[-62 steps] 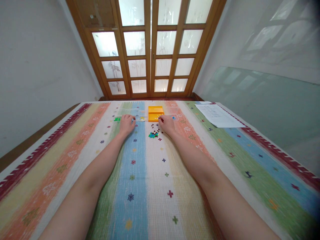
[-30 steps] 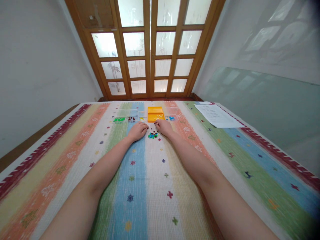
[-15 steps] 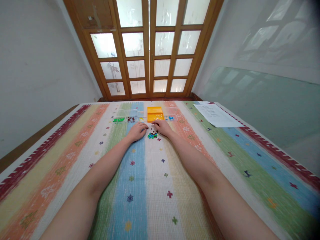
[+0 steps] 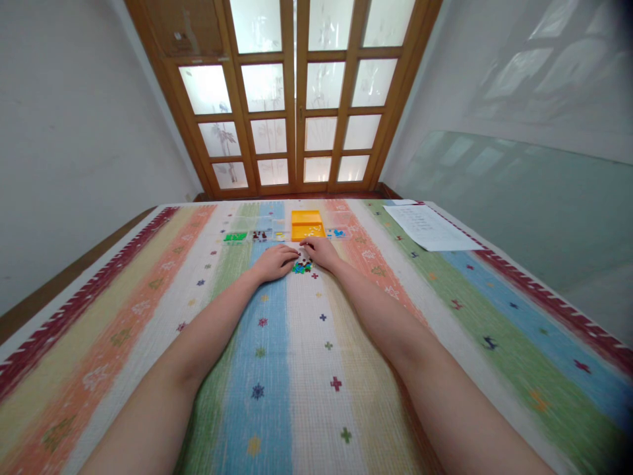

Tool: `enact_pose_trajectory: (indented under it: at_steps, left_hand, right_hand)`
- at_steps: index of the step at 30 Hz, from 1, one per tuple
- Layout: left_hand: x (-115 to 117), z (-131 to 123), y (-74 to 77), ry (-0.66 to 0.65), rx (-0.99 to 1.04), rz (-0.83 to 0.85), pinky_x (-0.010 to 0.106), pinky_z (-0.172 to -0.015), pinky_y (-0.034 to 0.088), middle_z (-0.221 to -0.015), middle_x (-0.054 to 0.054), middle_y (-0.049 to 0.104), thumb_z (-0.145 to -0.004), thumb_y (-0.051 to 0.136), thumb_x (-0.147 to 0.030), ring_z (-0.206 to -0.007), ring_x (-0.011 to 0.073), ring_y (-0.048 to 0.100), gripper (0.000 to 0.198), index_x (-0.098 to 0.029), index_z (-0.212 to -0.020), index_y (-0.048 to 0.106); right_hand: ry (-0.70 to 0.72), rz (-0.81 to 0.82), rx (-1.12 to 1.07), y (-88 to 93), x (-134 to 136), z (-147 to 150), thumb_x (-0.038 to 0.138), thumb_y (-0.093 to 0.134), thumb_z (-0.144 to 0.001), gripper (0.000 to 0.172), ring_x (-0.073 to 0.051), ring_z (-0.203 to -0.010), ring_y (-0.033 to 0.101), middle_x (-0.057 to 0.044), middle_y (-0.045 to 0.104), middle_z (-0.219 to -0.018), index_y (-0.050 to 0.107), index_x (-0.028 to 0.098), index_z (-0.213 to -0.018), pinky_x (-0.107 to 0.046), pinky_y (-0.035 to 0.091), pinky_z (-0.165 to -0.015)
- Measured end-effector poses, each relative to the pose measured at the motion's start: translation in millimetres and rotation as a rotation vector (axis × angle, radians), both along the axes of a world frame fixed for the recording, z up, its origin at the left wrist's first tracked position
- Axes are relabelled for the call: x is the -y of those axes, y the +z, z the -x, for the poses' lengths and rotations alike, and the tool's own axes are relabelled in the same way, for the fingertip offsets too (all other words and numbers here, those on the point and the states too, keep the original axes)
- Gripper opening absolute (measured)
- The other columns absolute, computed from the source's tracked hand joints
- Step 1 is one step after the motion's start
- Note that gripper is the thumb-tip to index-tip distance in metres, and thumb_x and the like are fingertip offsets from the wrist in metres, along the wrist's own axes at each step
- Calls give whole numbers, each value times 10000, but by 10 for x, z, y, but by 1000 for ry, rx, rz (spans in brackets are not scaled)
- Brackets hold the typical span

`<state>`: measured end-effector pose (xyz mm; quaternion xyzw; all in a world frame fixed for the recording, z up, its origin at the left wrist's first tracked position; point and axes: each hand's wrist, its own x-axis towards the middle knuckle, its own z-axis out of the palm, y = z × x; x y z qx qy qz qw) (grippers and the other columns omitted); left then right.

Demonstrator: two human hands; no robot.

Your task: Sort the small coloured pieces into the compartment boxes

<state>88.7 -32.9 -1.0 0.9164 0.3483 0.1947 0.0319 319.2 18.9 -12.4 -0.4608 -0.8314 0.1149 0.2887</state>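
A small pile of mixed green, blue and dark brown pieces point(image 4: 301, 268) lies on the striped cloth between my hands. My left hand point(image 4: 275, 262) reaches in from the left, fingers stretched over the pile's edge and thumb a little apart; no held piece shows. Opposite it, my right hand point(image 4: 322, 253) rests at the pile's right side. Its fingers are bent together, and whatever is in them is too small to make out. Just beyond the hands stands an orange two-part tray point(image 4: 306, 215) with small white pieces point(image 4: 314, 231) in its near section.
Clear boxes flank the tray, holding green pieces point(image 4: 235, 237), brown pieces point(image 4: 260, 235), yellow pieces point(image 4: 279, 236) and blue pieces point(image 4: 338, 233). Printed paper sheets point(image 4: 428, 228) lie at the far right of the table. Wooden glazed doors point(image 4: 297, 112) stand behind the table.
My left hand has shifted slightly right, its fingertips now nearer the right hand and over part of the pile. My right hand has barely moved.
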Motion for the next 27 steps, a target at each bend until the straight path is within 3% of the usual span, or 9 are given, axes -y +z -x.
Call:
enact_pose_trajectory:
  at_steps: [13,22,27]
  left_hand:
    - [-16,-6,-36,6,38,-10,440,-1141,467,-1308,84,705,-1052,470,-278,-1245,245,603,366,-223,-1290,742]
    - [-243,272,-143,384,292,-112,493,-1175,446,-1314,95,705,-1014,481,-199,-1266,262,582,372,-197,-1275,746]
    - [-329,426,-166,515,338,-124,482,-1167,461,-1331,79,694,-991,524,-228,-1277,271,589,364,-234,-1282,743]
  right_hand:
    - [11,-2,-24,-34,-17,-4,188,592,-1000,245,-200,-1049,725,-51,800,-1131,800,231,-1122,-291,512,-949]
    - [19,-14,-35,-53,-10,-6,188,581,-996,254,-202,-1054,721,-46,795,-1142,796,235,-1123,-295,512,-951]
    - [14,-4,-2,-36,-6,-8,196,580,-998,253,-209,-1057,717,-50,793,-1155,794,233,-1128,-296,512,-946]
